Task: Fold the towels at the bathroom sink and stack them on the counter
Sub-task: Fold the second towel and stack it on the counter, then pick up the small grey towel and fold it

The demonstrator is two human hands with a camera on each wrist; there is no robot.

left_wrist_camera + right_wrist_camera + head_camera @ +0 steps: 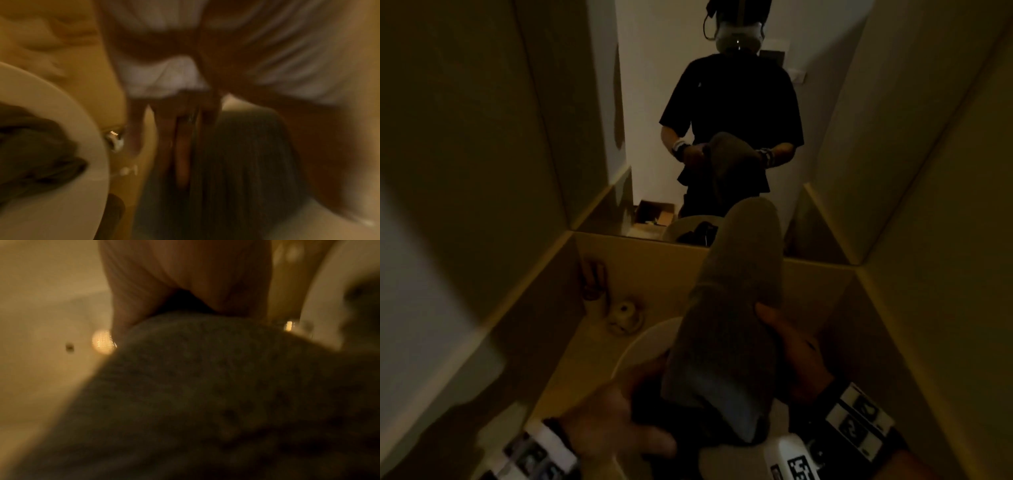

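Note:
A grey towel (732, 308) hangs bunched over the round white sink (640, 346), one end raised toward the mirror. My right hand (787, 339) grips its right side, thumb on top; in the right wrist view the fingers (185, 280) close over the grey towel (205, 386). My left hand (616, 414) is blurred and holds the towel's lower end. In the left wrist view its fingers (180, 138) lie along the grey towel (236, 170). A dark towel (30, 146) lies crumpled in the sink (72, 129).
The beige counter (571, 359) runs round the sink between close side walls. A small round object (623, 317) and a brown holder (594, 281) stand at the back left. The mirror (722, 68) behind shows a person holding the towel. The light is dim.

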